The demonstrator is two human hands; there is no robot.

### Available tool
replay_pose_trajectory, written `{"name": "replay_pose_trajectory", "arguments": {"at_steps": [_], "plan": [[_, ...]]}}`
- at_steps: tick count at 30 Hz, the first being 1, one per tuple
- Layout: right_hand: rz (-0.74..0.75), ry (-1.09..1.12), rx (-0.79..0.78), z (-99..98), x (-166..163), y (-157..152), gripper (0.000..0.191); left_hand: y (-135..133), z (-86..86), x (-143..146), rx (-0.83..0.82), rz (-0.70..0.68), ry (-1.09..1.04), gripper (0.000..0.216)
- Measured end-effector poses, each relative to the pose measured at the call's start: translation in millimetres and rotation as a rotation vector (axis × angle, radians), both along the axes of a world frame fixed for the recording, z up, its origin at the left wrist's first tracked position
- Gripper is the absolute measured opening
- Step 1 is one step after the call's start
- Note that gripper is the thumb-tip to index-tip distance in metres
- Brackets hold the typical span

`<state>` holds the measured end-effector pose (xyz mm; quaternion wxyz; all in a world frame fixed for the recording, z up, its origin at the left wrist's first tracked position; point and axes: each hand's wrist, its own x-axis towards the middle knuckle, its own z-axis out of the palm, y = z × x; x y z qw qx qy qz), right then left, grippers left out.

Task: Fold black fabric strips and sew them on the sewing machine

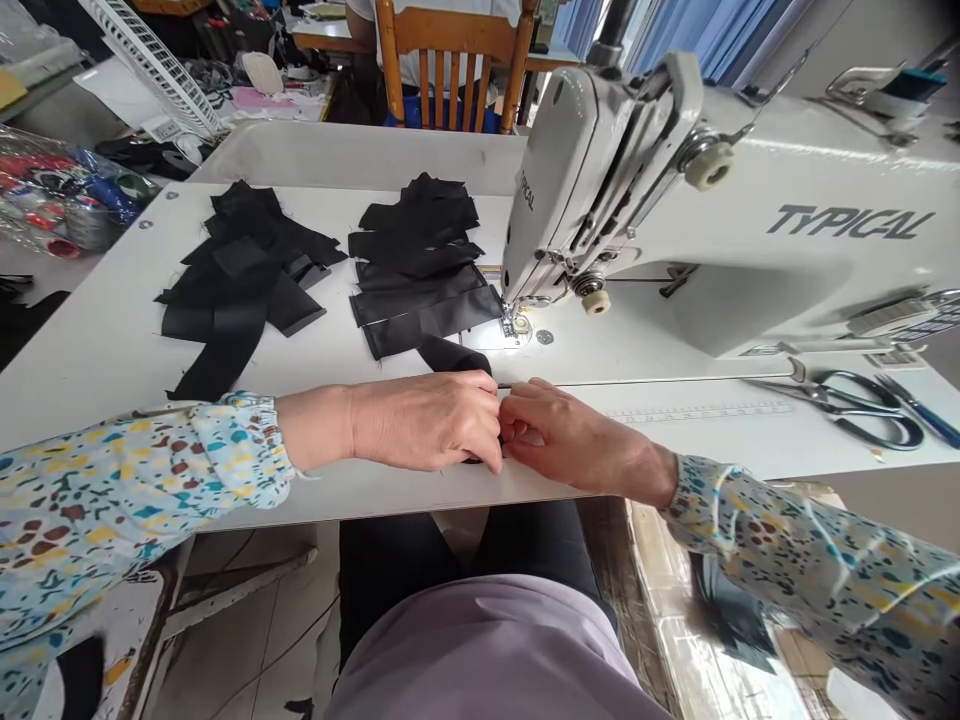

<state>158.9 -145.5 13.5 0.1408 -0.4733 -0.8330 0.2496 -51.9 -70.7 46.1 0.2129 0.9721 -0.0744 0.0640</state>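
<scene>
- Black fabric strip [454, 356] lies on the counter [97, 370], just in front of the sewing machine's presser foot [513, 322] and slightly to its left. Its long axis runs from the person's hands away across the counter, up and leftward in the head view.
- The left hand [424, 425] is the nearer, lying over the strip's near end with its fingers curled down. It appears to pinch the fabric, though the fingers hide most of the grip.
- The right hand [570, 440] comes in from the other side, partly closed, its fingertips [511, 425] meeting the left hand's fingers at the strip's near end. Whether it has hold of the fabric cannot be told.
- Two loose piles of black fabric pieces [240, 270] [416, 255] lie on the counter beyond the hands, the second closer to the needle area.
- A white TYPICAL sewing machine [675, 200] stands to the right of the strip.
- Black-handled scissors [847, 410] and a blue-handled tool [919, 420] rest at the counter's right side, near a printed ruler strip [697, 412].
- A clear bag of colourful items [60, 195] sits beyond the left corner. A co-worker [442, 50] sits farther off on a wooden chair [442, 95].
</scene>
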Motion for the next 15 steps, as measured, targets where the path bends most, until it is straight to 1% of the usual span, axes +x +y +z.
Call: {"name": "replay_pose_trajectory", "arguments": {"at_steps": [7, 12, 15], "plan": [[-0.015, -0.025, -0.016, 5.0, -2.3, -0.9, 0.027, 2.0, -4.9, -1.0, -0.059, -0.011, 0.002, 0.037], [-0.014, -0.027, -0.019, 3.9, -1.5, -0.7, 0.019, 3.5, -4.5, -4.1, -0.092, 0.002, 0.02, 0.038], [-0.011, -0.04, -0.009, 5.9, -1.8, -0.3, 0.019, 5.2, -6.2, -6.3, -0.1, 0.016, 0.034, 0.034]]}}
